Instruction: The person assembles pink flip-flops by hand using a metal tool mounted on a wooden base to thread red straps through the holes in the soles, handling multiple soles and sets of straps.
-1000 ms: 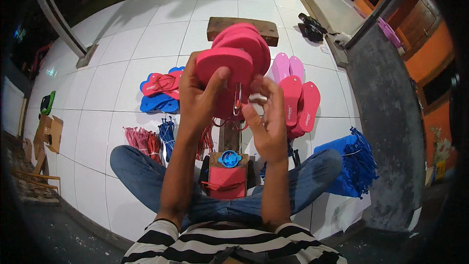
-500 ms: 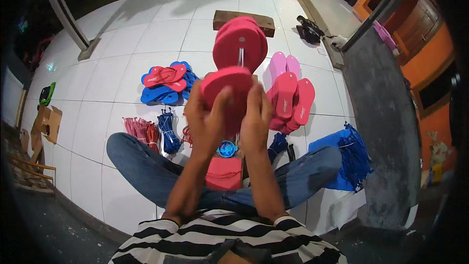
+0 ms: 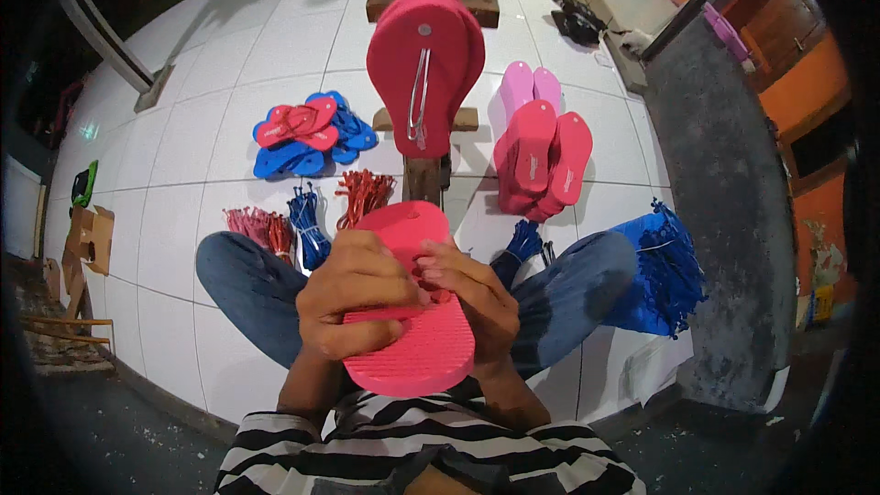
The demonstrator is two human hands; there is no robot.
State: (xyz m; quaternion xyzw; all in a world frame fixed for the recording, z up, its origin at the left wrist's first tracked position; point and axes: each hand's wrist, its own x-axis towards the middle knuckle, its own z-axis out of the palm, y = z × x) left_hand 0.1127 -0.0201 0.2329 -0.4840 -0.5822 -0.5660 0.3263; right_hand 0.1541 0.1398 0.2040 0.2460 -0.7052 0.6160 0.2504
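A reddish-pink flip-flop [image 3: 408,353] with fine ridges across its lower half is held above my lap. My left hand [image 3: 353,289] is closed around its left side, fingers bent over its middle. From the right, my right hand [image 3: 472,298] grips it, fingertips pressed near its centre. A bit of red strap [image 3: 444,294] shows between the hands; most of it is hidden by my fingers. Beyond them, a stack of red soles [image 3: 390,55] rests on a wooden stand [image 3: 423,179]. A thin silver wire loop [image 3: 419,96] lies along the top sole.
Red and blue flip-flops [image 3: 298,124] lie at the left. Red soles [image 3: 532,160] and pink soles [image 3: 518,84] stand at the right. Strap bundles in red [image 3: 365,197], blue [image 3: 310,227] and pink [image 3: 249,225] surround my knees. Blue straps [image 3: 662,257] are heaped beside my right knee.
Both hands have come down and toward me with the flip-flop, away from the stack of soles. Its ridged face now shows, and my fingers have closed in at its middle.
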